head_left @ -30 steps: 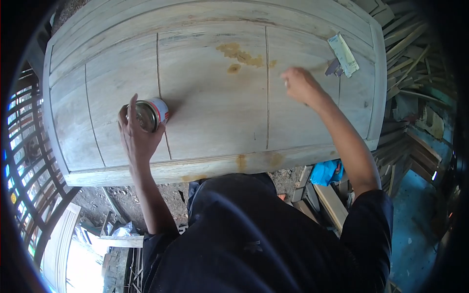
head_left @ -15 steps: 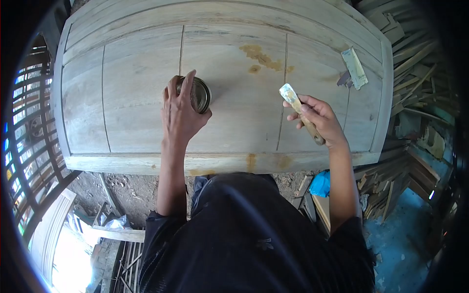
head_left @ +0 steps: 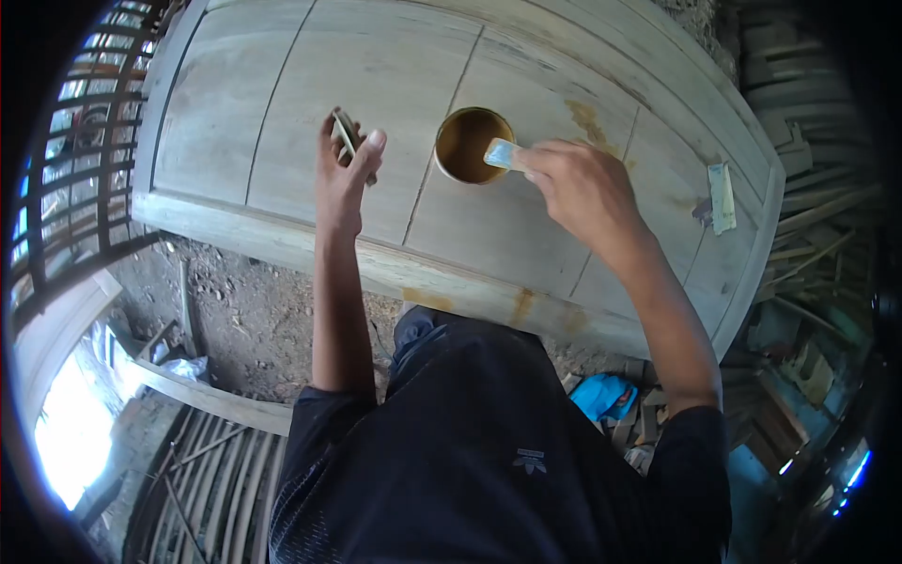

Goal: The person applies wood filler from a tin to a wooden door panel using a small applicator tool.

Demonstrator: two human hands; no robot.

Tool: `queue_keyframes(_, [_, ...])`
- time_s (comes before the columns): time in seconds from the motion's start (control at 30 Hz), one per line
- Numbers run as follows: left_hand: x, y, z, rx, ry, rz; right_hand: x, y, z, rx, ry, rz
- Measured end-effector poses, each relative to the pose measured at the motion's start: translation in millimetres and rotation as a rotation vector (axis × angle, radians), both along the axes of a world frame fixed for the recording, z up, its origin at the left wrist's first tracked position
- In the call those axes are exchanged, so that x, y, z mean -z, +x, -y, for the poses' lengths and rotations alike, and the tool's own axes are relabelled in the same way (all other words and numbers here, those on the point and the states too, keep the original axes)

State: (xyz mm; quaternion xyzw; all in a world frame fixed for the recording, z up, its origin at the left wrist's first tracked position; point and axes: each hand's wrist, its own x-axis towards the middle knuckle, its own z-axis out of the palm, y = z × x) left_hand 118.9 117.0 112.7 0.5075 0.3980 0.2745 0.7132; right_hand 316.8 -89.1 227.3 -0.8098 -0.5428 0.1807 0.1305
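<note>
In my left hand (head_left: 340, 183) is a round can lid (head_left: 347, 133), held on edge between thumb and fingers above the pale wooden panel (head_left: 376, 70). To its right stands an open can (head_left: 458, 176) with brownish-yellow paste inside. My right hand (head_left: 587, 188) grips a putty knife (head_left: 501, 153), its pale, smeared blade overlapping the can's right rim in this view. The knife's handle is mostly hidden by my fingers.
Yellow-brown smears (head_left: 589, 122) mark the panel beyond my right hand. A folded paper strip (head_left: 722, 199) lies near its right end. Wood scraps (head_left: 813, 197) are piled at right, a woven lattice (head_left: 89, 122) stands at left, and a blue bag (head_left: 601, 397) sits below the front edge.
The lid has come off the can and is in my left hand, now left of the can. My right hand has brought the putty knife to the can's rim. The view has turned.
</note>
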Motion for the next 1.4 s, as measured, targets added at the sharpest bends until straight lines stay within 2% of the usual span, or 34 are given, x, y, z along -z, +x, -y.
queue_keyframes(0.07, [4.2, -34.3, 2.7, 0.041, 0.018, -0.152, 12.8, -5.7, -28.6, -0.129, -0.199, 0.250])
queue_keyframes(0.17, [20.6, -80.0, 12.1, 0.060, 0.078, -0.222, 28.2, -8.4, -54.8, -0.237, -0.223, 0.366])
queue_keyframes(0.33, [22.3, -126.5, 29.3, 0.004, 0.149, -0.284, 31.2, -10.3, -81.3, -0.347, -0.337, 0.459])
queue_keyframes(0.53, [24.5, -149.6, 30.0, -0.058, 0.128, -0.319, 23.0, -8.7, -94.1, -0.361, -0.481, 0.459])
queue_keyframes(0.73, [15.4, -144.8, 25.1, 0.009, 0.131, -0.345, 16.9, 13.7, -81.5, -0.311, -0.470, 0.257])
queue_keyframes(0.8, [16.9, -141.6, 25.6, 0.004, 0.161, -0.297, -1.7, 20.8, -77.3, -0.194, -0.488, -0.014])
queue_keyframes(0.83, [17.5, -139.7, 25.5, 0.005, 0.161, -0.293, -9.5, 24.7, -73.9, -0.191, -0.488, -0.011])
queue_keyframes(0.9, [17.7, -135.1, 24.3, -0.009, 0.167, -0.249, -23.7, 33.4, -63.5, 0.102, -0.551, -0.341])
queue_keyframes(0.93, [15.9, -132.2, 24.8, -0.010, 0.171, -0.246, -25.2, 36.5, -54.2, 0.103, -0.547, -0.338])
queue_keyframes(1.0, [9.4, -128.3, 24.1, 0.029, 0.084, -0.266, -12.5, 37.6, -32.0, 0.201, -0.422, -0.459])
queue_keyframes(1.03, [10.9, -127.4, 24.0, 0.039, 0.122, -0.268, -1.1, 36.4, -20.6, 0.193, -0.412, -0.464])
queue_keyframes(1.1, [6.5, -124.6, 24.2, 0.052, 0.108, -0.232, 26.0, 31.1, 2.4, 0.058, -0.083, -0.305])
queue_keyframes(1.13, [1.5, -122.3, 23.9, 0.057, 0.076, -0.199, 35.0, 24.6, 7.2, 0.052, -0.072, -0.305])
queue_keyframes(1.23, [-2.0, -121.5, 24.5, 0.077, 0.049, -0.206, 58.7, -5.0, 14.8, 0.050, 0.215, -0.020])
queue_keyframes(1.27, [-4.5, -121.9, 25.0, 0.073, 0.061, -0.208, 69.0, -8.2, 16.6, 0.047, 0.227, -0.022])
queue_keyframes(1.33, [-9.0, -123.1, 27.7, 0.088, 0.095, -0.214, 89.1, -12.1, 20.5, 0.003, 0.488, 0.250])
queue_keyframes(1.4, [-11.6, -125.3, 30.9, 0.088, 0.119, -0.236, 101.4, -12.6, 21.4, -0.014, 0.598, 0.305])
